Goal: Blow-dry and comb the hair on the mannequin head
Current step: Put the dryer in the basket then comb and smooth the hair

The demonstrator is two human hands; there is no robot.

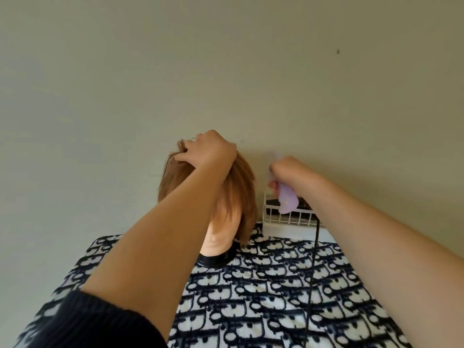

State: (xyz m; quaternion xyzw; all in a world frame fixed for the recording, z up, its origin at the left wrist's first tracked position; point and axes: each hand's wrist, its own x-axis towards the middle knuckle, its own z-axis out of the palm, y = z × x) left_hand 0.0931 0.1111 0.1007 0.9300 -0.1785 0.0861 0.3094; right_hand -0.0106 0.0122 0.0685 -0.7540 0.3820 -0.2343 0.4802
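A mannequin head [221,232] with short auburn hair [190,182] stands on a black base at the table's far side, facing away from the wall. My left hand [208,151] lies on top of the crown, its fingers in the hair and lifting some strands at the upper left. My right hand [288,172] grips the handle of a lilac hair dryer [288,199] just right of the head. The dryer's body is blurred and mostly hidden behind the hand. Its black cord [312,272] hangs down across the table. No comb is in sight.
The table wears a black-and-white patterned cloth [263,285]. A white wire basket [288,219] with dark items inside sits against the plain wall, behind the dryer. The cord runs toward the near edge on the right side.
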